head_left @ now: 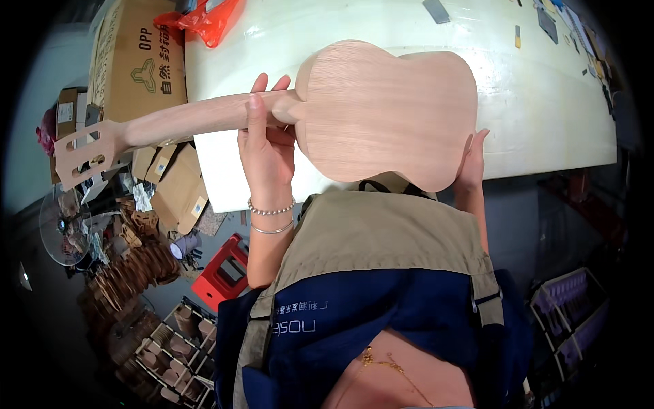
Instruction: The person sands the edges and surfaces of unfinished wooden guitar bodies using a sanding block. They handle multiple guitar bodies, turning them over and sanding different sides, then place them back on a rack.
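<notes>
I hold an unfinished pale wooden ukulele (381, 109) up in front of me, its back facing me, neck pointing left and slotted headstock (85, 153) at the far left. My left hand (266, 146) wraps the neck where it joins the body, thumb across the neck. My right hand (471, 160) supports the lower right end of the body, mostly hidden behind it. Two bracelets circle my left wrist.
A pale worktable (545, 102) lies behind the instrument, small dark items along its far right edge. Cardboard boxes (136, 61) and an orange bag (208, 20) sit at the left. On the floor are a red stool (221, 273), wooden parts, a fan and racks.
</notes>
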